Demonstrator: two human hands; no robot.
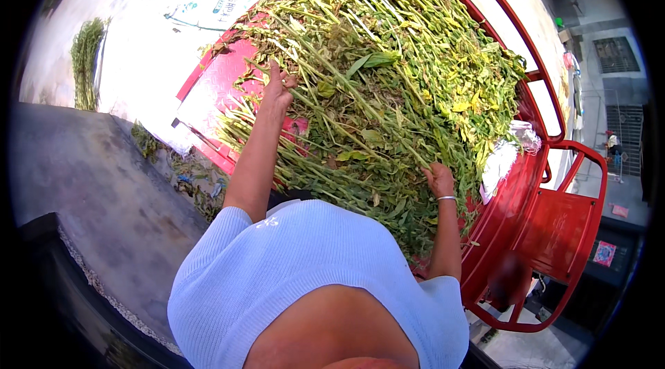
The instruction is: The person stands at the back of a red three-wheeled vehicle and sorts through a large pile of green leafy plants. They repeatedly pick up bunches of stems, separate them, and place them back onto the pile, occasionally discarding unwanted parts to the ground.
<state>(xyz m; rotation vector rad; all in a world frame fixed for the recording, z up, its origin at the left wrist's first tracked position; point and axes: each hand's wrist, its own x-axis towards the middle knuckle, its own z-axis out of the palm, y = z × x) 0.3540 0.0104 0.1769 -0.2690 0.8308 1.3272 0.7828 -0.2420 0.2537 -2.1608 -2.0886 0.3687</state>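
As stalks (443, 57) are lying loose on the cart (225, 78) at one o'clock, much seemingly remaining, finished share unclear, left hand (278, 90) is holding fingers apart at eleven; right hand (439, 180) is pinching stalks at three.

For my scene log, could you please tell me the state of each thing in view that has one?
Left hand: partly open, beside the stalks.
Right hand: curled around a stalk.
Leafy stalks: heaped loosely, some leaves yellowed.
Red cargo bed: heavily laden.
White printed sack: spread flat on the ground.
Bracelet: worn on the right wrist.
Far stalk bundle: gathered.
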